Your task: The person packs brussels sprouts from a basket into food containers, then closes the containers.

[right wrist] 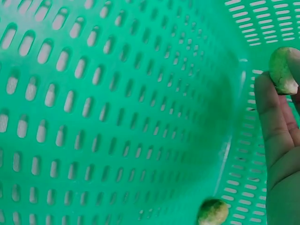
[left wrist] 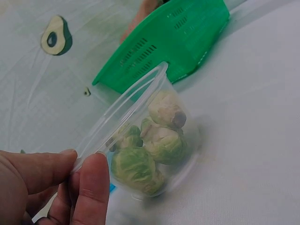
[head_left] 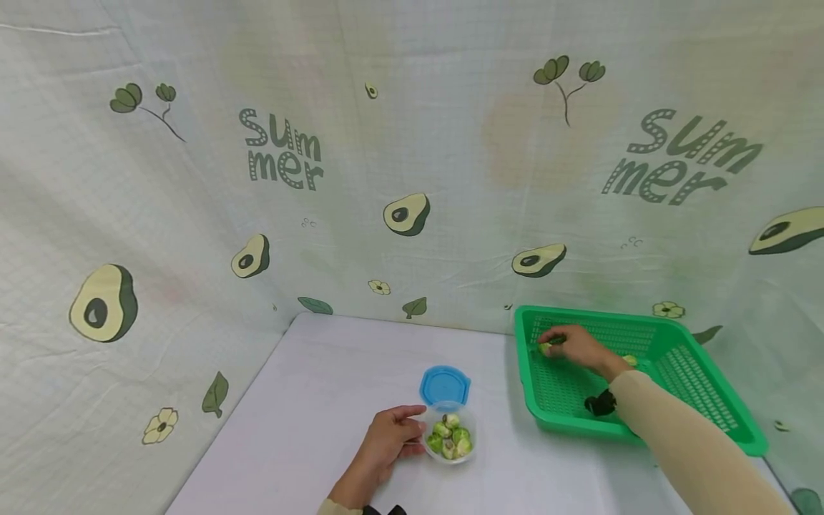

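Observation:
A clear plastic cup (head_left: 473, 429) with several Brussels sprouts (head_left: 449, 438) inside stands on the white table. My left hand (head_left: 391, 438) pinches its rim between thumb and fingers, as the left wrist view shows close up. Over at the right, my right hand (head_left: 575, 347) is inside the green plastic basket (head_left: 566, 428), near its left wall. Between the thumb and fingers of that hand is a Brussels sprout (right wrist: 282, 70). Another sprout (right wrist: 213, 212) lies in the basket, apart from the hand.
Just behind the cup lies a blue lid (head_left: 445, 386) on the white table (head_left: 360, 357). A pale cloth (head_left: 450, 157) printed with avocados and lettering hangs behind and to the left. The basket's raised slotted walls surround the right hand.

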Available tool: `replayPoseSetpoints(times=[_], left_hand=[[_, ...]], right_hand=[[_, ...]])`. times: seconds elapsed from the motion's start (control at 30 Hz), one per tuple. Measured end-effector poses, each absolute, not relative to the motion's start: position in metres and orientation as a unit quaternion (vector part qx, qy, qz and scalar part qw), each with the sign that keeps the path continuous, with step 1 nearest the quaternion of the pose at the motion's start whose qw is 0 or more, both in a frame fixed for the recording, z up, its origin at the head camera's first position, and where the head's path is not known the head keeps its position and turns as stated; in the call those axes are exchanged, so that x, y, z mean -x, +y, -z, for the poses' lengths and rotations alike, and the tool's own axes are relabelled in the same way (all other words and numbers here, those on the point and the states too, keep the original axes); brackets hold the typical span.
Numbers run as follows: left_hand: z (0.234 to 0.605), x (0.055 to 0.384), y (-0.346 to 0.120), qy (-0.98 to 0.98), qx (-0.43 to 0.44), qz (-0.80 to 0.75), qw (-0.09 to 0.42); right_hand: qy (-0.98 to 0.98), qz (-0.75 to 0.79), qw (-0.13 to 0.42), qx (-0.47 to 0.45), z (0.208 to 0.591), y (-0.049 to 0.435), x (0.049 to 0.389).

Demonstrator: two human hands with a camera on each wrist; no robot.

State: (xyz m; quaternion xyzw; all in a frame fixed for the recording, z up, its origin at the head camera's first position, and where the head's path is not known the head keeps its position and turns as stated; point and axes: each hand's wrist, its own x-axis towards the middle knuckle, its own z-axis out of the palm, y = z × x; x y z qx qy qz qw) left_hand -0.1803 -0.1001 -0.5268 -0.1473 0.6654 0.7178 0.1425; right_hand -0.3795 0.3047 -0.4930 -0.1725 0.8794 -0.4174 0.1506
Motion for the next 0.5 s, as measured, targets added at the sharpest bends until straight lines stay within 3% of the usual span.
replayPoseSetpoints(times=[0.5], left_hand=[[0.528, 0.179, -0.101, 0.663, 0.134, -0.723, 0.141]], right_hand=[[0.864, 0.456, 0.130, 0.171, 0.471, 0.302, 0.363]])
